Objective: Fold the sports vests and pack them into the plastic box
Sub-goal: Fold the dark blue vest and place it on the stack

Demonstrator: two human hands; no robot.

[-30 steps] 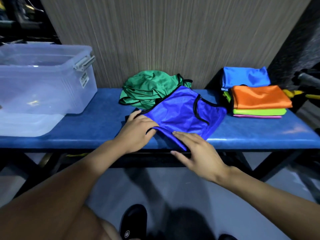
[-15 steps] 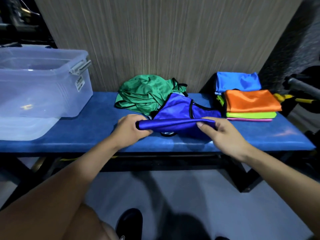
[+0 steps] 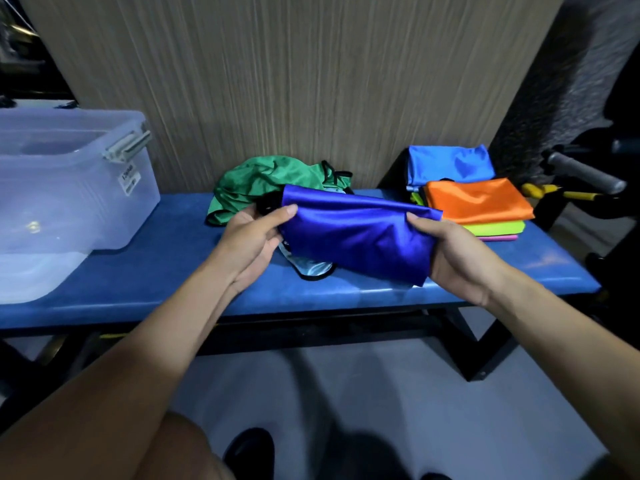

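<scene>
So at this point I had the royal-blue vest (image 3: 356, 233) lifted just off the bench (image 3: 173, 271), dead centre of my view. My left hand (image 3: 252, 237) was pinching its 9 o'clock edge, thumb on top, and my right hand (image 3: 460, 251) had the 3 o'clock end gripped with the fingers tucked underneath. Neither hand was free.

Handling-wise, this looked like thin shiny polyester: practically weightless, totally limp, and I'd guess slippery. It sagged between my hands and a pale bit with black trim hung out at 6 o'clock. Best bet seemed to be pinching the folded edges at both ends and keeping it taut, otherwise the layers would probably slide apart.

The rest: a green vest (image 3: 270, 185) sat crumpled at 11 o'clock from the blue one, not folded yet. Over at 2 o'clock was a folded stack (image 3: 485, 216), orange on top, lime and pink under it, with a lighter blue vest (image 3: 453, 164) behind. The clear plastic box (image 3: 69, 199) was at the far 9 o'clock end of the bench and looked empty, though the walls were cloudy.

The bench was padded blue vinyl on a dark frame, against a wood-grain wall (image 3: 294, 81), grey floor below. Some gym gear with a yellow handle (image 3: 554, 192) poked in at 3 o'clock.
</scene>
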